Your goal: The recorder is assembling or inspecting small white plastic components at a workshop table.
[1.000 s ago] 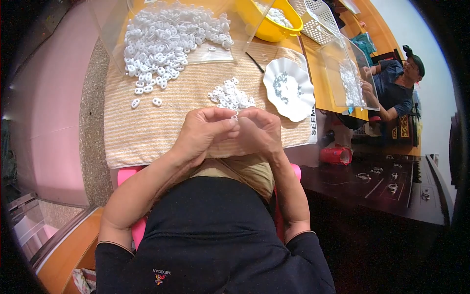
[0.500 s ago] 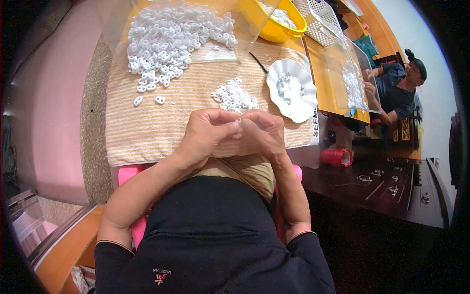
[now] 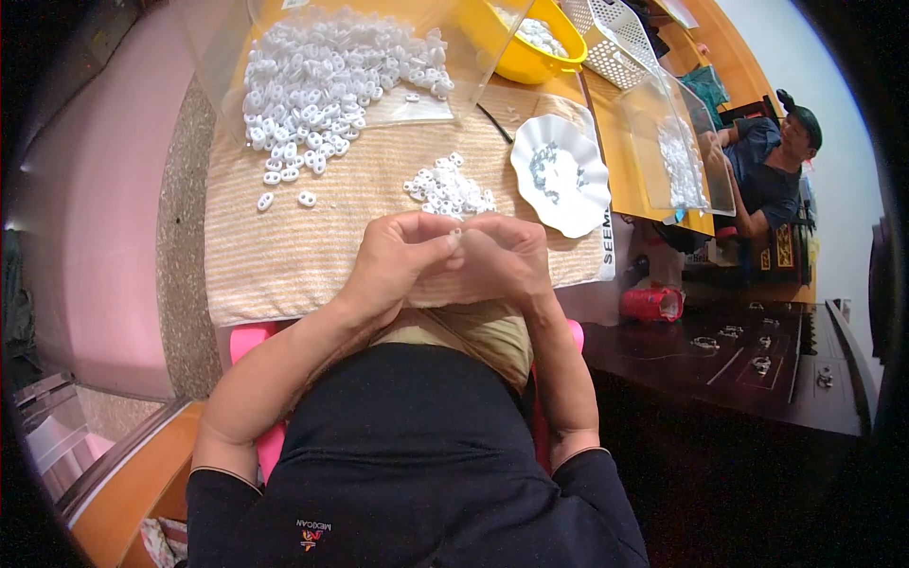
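Observation:
My left hand point(image 3: 402, 256) is closed in a pinch, with a small white plastic piece point(image 3: 455, 236) between thumb and forefinger. Close against it, my right hand point(image 3: 511, 251) has its thumb and fingers drawn together. Its fingertips are partly smeared, and what they hold is too small to make out. Just beyond both hands lies a small heap of white two-hole plastic pieces point(image 3: 447, 187). To its right sits a white plate with a wavy rim point(image 3: 584, 204), with small dark-grey and pale bits in it. All of this is on a beige striped towel point(image 3: 284, 256).
A large pile of white two-hole pieces point(image 3: 331, 76) spills from a clear bin at far left. Further back are a yellow basin point(image 3: 530, 71) and a white perforated basket point(image 3: 611, 43). A thin black stick point(image 3: 494, 123) lies near the plate. Another person point(image 3: 772, 170) sits at right by a clear bin point(image 3: 717, 180).
Both hands keep nearly the same place and the same pinch. The whole view has shifted slightly. At the right, the other person's head and hands have moved a little.

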`<state>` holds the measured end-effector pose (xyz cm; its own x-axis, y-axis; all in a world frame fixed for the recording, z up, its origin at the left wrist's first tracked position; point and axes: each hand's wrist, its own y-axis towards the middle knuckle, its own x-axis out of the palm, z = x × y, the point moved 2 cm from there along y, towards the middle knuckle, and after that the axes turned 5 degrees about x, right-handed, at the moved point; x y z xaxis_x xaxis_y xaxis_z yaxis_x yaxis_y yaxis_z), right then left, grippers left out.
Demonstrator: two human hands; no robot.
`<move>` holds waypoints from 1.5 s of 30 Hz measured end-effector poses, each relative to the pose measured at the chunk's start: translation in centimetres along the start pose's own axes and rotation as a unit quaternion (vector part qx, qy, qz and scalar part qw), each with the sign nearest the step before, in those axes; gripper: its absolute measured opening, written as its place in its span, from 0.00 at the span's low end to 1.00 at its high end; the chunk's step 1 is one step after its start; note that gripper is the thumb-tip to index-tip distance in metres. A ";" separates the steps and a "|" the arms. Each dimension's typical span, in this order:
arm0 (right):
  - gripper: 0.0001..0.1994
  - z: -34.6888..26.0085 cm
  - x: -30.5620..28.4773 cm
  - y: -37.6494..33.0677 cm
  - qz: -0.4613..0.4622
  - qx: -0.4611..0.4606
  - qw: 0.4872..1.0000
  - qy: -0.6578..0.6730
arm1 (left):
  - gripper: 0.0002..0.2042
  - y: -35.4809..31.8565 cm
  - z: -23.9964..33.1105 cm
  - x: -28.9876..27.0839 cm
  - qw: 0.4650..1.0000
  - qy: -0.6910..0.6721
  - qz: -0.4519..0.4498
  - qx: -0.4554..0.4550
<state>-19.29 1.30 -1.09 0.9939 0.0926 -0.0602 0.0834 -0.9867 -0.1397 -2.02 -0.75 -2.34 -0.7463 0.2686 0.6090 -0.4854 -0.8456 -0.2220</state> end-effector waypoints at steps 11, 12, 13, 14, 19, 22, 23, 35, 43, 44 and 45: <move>0.07 0.6 0.0 -0.1 0.009 0.010 1.000 -0.004 | 0.09 0.1 -0.1 -0.2 0.999 -0.034 -0.008 -0.006; 0.07 0.5 0.0 -0.1 0.005 0.013 1.000 -0.005 | 0.09 0.1 -0.2 -0.2 0.999 -0.035 -0.005 -0.008; 0.07 0.5 0.0 -0.2 0.006 0.013 1.000 -0.005 | 0.09 0.1 -0.1 -0.1 0.999 -0.035 -0.006 -0.008; 0.07 0.4 -0.1 -0.3 0.013 0.001 0.999 -0.041 | 0.09 0.0 -0.1 0.0 0.999 -0.033 -0.002 -0.011; 0.05 -0.2 0.2 -0.3 0.011 -0.041 0.993 -0.108 | 0.09 -0.2 0.0 0.0 1.000 -0.026 0.010 -0.015; 0.05 -0.4 0.0 -0.4 0.004 -0.039 0.991 -0.130 | 0.09 -0.3 -0.2 0.0 1.000 -0.017 0.010 -0.011; 0.05 -0.2 -0.2 -0.4 0.005 -0.039 0.988 -0.149 | 0.09 -0.3 -0.1 0.2 1.000 -0.012 0.008 -0.008; 0.07 -0.9 -0.2 -0.3 0.000 0.003 0.994 -0.105 | 0.08 -0.1 -0.2 0.1 1.000 0.007 -0.001 0.012; 0.05 -0.8 -2.3 0.9 0.091 -0.010 0.980 -0.175 | 0.08 0.3 1.5 -0.6 0.999 -0.032 0.040 0.007; 0.05 -0.9 -2.2 1.1 0.099 -0.032 0.975 -0.195 | 0.08 0.5 1.6 -0.8 0.999 -0.032 0.041 0.007; 0.05 -0.9 -2.3 1.2 0.099 -0.032 0.975 -0.196 | 0.08 0.6 1.7 -1.1 0.998 -0.044 0.044 0.020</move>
<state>-21.37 -0.23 -0.28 0.8883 -0.0685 -0.4541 -0.0905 -0.9955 -0.0269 -0.74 -2.27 -1.86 -0.7420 0.1520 0.6530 -0.3999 -0.8821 -0.2490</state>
